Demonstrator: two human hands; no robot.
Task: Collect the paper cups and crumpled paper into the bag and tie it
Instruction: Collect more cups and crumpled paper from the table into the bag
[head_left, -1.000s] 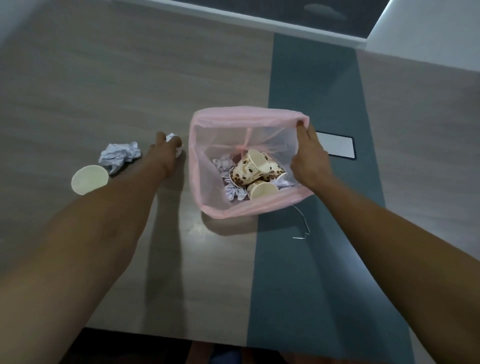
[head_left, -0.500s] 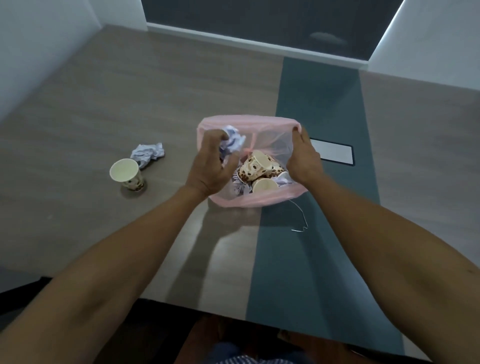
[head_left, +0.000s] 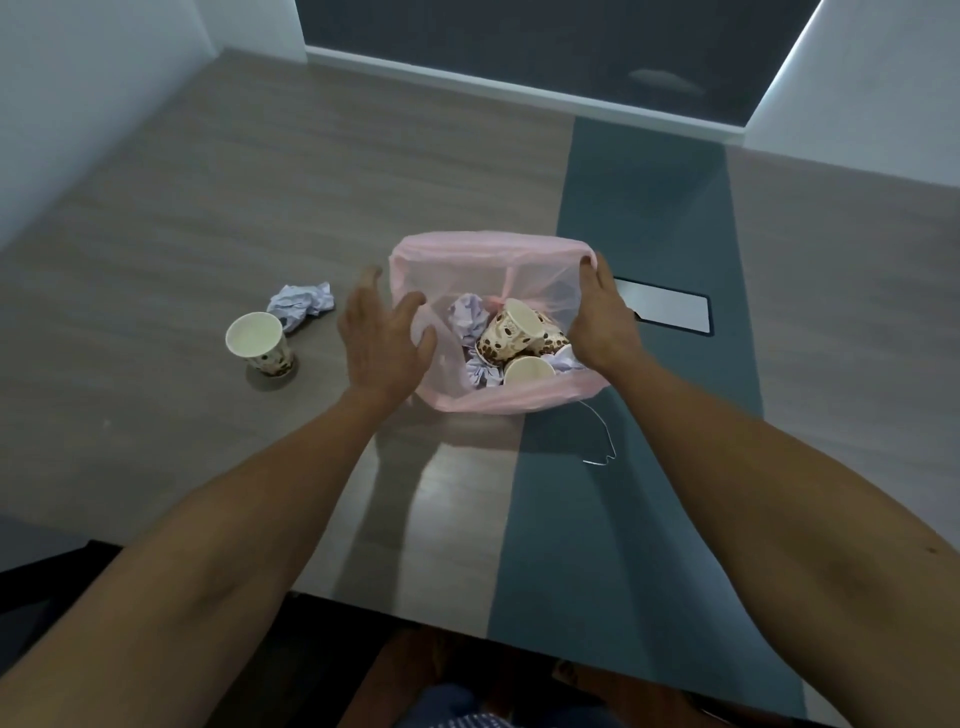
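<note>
- Head view: pink plastic bag stands open mid-table, with spotted paper cups and crumpled paper inside.
- Right hand grips the bag rim at its 3 o'clock edge.
- Left hand at the bag's 9 o'clock edge, fingers spread wide, holding nothing.
- Upright paper cup at 9 o'clock of the bag, well apart.
- Crumpled paper ball just beside that cup, at its 1 o'clock.

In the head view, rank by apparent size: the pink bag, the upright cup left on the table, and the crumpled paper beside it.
1. pink bag, clearly the largest.
2 and 3. upright cup and crumpled paper look about alike; the cup is nearer the camera, so I would not rank them.
</note>
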